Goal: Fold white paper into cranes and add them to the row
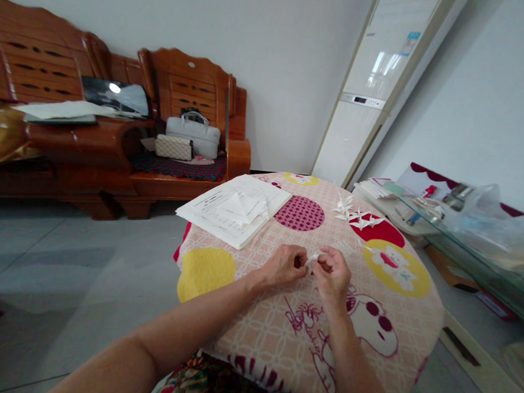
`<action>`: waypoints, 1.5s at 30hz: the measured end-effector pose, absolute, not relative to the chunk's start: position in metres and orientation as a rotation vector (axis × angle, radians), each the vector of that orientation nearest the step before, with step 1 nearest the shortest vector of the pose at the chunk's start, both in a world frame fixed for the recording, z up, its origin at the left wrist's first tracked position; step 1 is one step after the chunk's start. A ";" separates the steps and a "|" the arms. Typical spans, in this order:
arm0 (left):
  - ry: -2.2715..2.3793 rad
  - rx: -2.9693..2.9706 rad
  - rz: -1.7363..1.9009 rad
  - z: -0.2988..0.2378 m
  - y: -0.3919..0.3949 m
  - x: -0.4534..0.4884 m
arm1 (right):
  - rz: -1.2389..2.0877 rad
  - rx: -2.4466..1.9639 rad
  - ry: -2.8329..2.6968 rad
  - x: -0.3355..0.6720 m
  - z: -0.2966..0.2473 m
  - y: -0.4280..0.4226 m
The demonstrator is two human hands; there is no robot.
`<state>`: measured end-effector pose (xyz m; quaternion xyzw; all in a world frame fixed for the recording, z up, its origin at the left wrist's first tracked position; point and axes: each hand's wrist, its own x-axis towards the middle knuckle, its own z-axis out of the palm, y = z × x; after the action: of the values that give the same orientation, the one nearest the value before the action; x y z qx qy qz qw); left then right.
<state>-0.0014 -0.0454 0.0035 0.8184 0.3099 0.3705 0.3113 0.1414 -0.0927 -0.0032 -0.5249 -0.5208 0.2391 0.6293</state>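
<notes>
Over the middle of the round table, a small piece of folded white paper (pixel 314 258) is pinched between my two hands. My left hand (pixel 285 264) is closed, its thumb and fingertips at the paper's left end. From the other side my right hand (pixel 334 277) grips it, also closed, with the fingers bent over it. The finer folds are partly hidden by the fingers. Beyond my right hand lie several white folded paper cranes (pixel 359 219) in a group. A stack of printed sheets (pixel 205 212) rests beyond my left hand, with blank white paper pieces (pixel 242 207) on top.
A patterned cloth (pixel 260 325) covers the round table. To the right stands a glass-topped stand (pixel 468 254) with plastic bags and small items. Wooden chairs (pixel 184 86) holding bags line the back wall, and a tall white air conditioner (pixel 368 77) stands behind the table.
</notes>
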 end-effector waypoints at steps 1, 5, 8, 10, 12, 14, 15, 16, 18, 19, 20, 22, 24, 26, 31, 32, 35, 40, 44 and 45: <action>0.820 2.175 0.986 0.003 -0.046 -0.001 | 0.537 -1.208 -1.202 0.141 -0.003 -0.093; 0.815 2.186 1.010 0.002 -0.047 0.001 | 0.520 -1.235 -1.184 0.142 -0.004 -0.093; 0.793 2.045 0.975 0.004 -0.044 -0.001 | 0.647 -1.172 -1.097 0.144 -0.004 -0.093; 0.741 1.856 0.957 0.005 -0.041 -0.003 | 0.762 -1.115 -1.030 0.145 -0.005 -0.093; 0.679 1.668 0.948 0.006 -0.037 -0.005 | 0.838 -1.075 -1.010 0.145 -0.005 -0.093; 0.638 1.558 0.951 0.006 -0.034 -0.006 | 0.871 -1.054 -1.041 0.144 -0.005 -0.093; 0.625 1.531 0.953 0.006 -0.033 -0.006 | 0.877 -1.052 -1.057 0.144 -0.005 -0.093; 0.616 1.518 0.955 0.006 -0.033 -0.006 | 0.881 -1.055 -1.068 0.143 -0.005 -0.093; 0.605 1.505 0.958 0.005 -0.032 -0.006 | 0.891 -1.062 -1.070 0.143 -0.004 -0.093; 0.601 1.499 0.956 0.005 -0.032 -0.006 | 0.897 -1.058 -1.066 0.142 -0.004 -0.093; 0.598 1.494 0.953 0.005 -0.032 -0.006 | 0.906 -1.049 -1.062 0.142 -0.003 -0.093; 0.592 1.482 0.947 0.005 -0.032 -0.006 | 0.927 -1.023 -1.053 0.143 -0.003 -0.093; 0.589 1.472 0.948 0.006 -0.033 -0.007 | 0.949 -1.003 -1.044 0.143 -0.003 -0.094; 0.584 1.470 0.950 0.006 -0.033 -0.007 | 0.970 -0.991 -1.036 0.143 -0.002 -0.094; 0.586 1.528 0.933 0.007 -0.034 -0.008 | 0.991 -0.999 -1.033 0.144 -0.002 -0.094; 0.586 1.540 0.927 0.007 -0.034 -0.008 | 0.986 -1.008 -1.027 0.144 -0.002 -0.094; 0.571 1.550 0.915 0.005 -0.034 -0.007 | 0.982 -1.024 -1.022 0.144 -0.003 -0.093; 0.548 1.565 0.909 0.004 -0.034 -0.007 | 0.984 -1.053 -1.063 0.142 -0.001 -0.094; 0.542 1.577 0.899 0.008 -0.036 -0.008 | 0.945 -1.083 -1.076 0.141 -0.001 -0.094; 0.543 1.578 0.900 0.009 -0.037 -0.008 | 0.935 -1.090 -1.079 0.141 0.000 -0.094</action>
<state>-0.0084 -0.0371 0.0086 0.6759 0.2325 0.3855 0.5835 0.1412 -0.0940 -0.0004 -0.4747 -0.4698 0.4072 0.6230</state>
